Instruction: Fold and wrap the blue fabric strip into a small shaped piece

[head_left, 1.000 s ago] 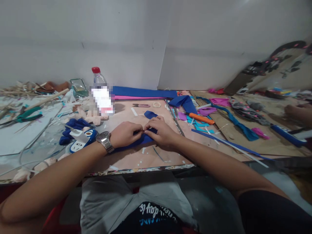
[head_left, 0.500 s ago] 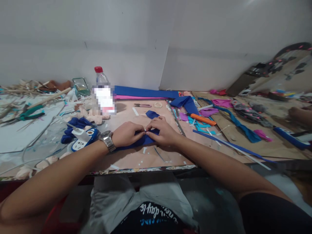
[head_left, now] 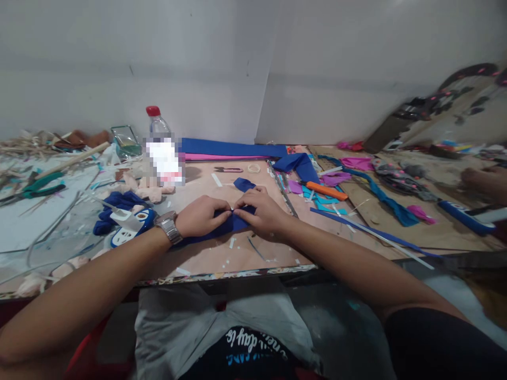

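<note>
Near us on the table, our left hand and right hand pinch the blue fabric between thumbs and fingers — work on it, we judge, only partway done — while by the wall a long blue strip lies flat, apparently unworked.

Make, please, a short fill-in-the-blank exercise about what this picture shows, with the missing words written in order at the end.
1. The left hand and the right hand pinch fabric that is ____ in colour.
2. The arm wearing the metal watch is the person's ____ one.
3. The plastic bottle has a cap coloured ____.
4. The orange tool lies to the ____ of both hands.

Missing words: blue; left; red; right.
</note>
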